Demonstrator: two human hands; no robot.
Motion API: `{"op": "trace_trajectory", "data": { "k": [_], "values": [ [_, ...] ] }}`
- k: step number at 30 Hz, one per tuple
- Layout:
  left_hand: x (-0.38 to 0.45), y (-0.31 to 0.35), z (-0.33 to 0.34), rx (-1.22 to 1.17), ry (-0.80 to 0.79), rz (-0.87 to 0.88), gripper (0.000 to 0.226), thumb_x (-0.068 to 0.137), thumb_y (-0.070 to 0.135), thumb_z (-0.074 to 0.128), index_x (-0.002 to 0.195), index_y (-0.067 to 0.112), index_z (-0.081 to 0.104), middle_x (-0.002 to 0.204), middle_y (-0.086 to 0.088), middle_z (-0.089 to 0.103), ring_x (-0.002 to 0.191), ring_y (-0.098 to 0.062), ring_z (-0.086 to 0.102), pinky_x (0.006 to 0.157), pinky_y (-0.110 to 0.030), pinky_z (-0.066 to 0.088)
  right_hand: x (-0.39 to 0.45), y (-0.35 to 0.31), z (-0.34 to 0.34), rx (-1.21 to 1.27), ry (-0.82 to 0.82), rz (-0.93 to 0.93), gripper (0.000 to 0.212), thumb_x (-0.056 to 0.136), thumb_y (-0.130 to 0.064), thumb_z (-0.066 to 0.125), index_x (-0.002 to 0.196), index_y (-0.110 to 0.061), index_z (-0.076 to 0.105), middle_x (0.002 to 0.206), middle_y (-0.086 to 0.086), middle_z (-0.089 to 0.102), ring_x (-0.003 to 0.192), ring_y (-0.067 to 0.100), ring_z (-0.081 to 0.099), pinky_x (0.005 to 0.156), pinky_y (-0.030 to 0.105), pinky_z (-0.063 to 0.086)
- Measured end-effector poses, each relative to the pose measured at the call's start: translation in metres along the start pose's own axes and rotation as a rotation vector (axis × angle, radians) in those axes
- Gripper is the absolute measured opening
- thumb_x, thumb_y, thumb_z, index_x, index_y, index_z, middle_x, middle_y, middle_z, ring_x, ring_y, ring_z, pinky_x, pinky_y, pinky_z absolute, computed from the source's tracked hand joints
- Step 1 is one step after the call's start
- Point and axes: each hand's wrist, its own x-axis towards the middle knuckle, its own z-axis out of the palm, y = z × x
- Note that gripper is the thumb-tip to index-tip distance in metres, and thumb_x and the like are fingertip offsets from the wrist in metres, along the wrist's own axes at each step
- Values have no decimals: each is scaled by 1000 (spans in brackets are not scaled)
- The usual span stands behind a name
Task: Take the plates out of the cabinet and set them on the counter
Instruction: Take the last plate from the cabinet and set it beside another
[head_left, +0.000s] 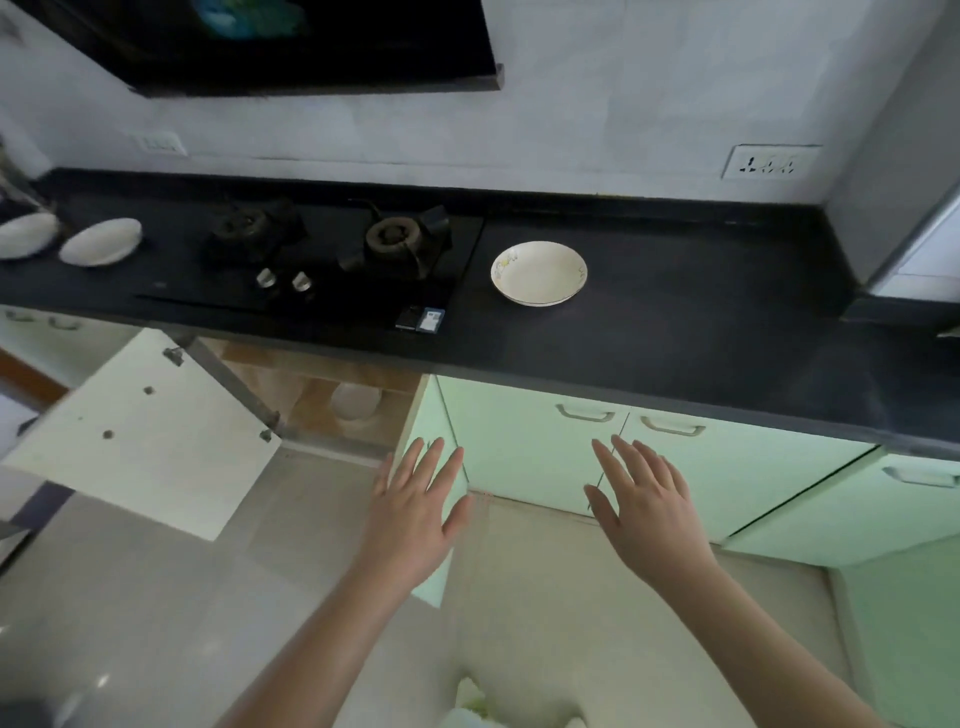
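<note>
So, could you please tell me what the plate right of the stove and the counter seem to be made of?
The plate looks like glazed ceramic: glossy cream surface, small printed motifs near the rim. The counter looks like dark polished stone, perhaps granite, with a faint sheen.

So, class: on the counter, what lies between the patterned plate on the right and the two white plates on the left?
The head view shows the gas hob between the patterned plate and the white plates.
</note>
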Motion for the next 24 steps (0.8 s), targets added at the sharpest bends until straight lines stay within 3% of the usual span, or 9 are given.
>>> {"op": "trace_trajectory", "data": {
  "k": [3,8,11,16,20,24],
  "values": [
    [-31,-27,4,-29,-2,-77,62,98,56,18,153,28,25,161,1,25,149,-23,14,119,-48,11,-11,-27,2,8,-2,-29,61,98,-53,23,153,-26,20,158,2,28,147,25,19,120,41,14],
    [-90,-87,3,-60,46,-211,74,90,63,-6,154,31,18,162,2,22,149,-22,14,120,-47,11,-24,-91,8,-13,-15,-138,64,96,-56,20,153,-26,22,158,2,28,147,25,20,120,42,17],
    [-133,-133,6,-145,72,-309,73,90,63,-3,154,32,14,162,4,20,149,-19,12,120,-45,11,-30,-144,15,-40,-13,-205,71,91,-59,10,152,-26,23,158,2,29,146,25,22,119,43,17],
    [-224,-216,17,-183,117,-448,70,92,61,5,152,30,23,161,3,25,149,-20,15,118,-45,13,-51,-252,39,-53,-28,-295,60,98,-52,27,152,-27,24,157,1,31,146,24,22,118,40,17],
    [-287,-282,28,-213,88,-541,73,91,63,4,152,30,24,160,2,26,149,-21,15,119,-42,13,-72,-332,55,-74,-43,-372,61,96,-54,22,151,-26,26,157,0,31,145,24,24,118,41,19],
    [-321,-330,36,-216,93,-564,76,90,64,4,151,27,29,159,-1,31,148,-24,20,118,-44,16,-85,-388,71,-65,-77,-424,59,98,-54,24,151,-29,22,159,-4,26,147,21,18,119,39,12]
  ]
}}
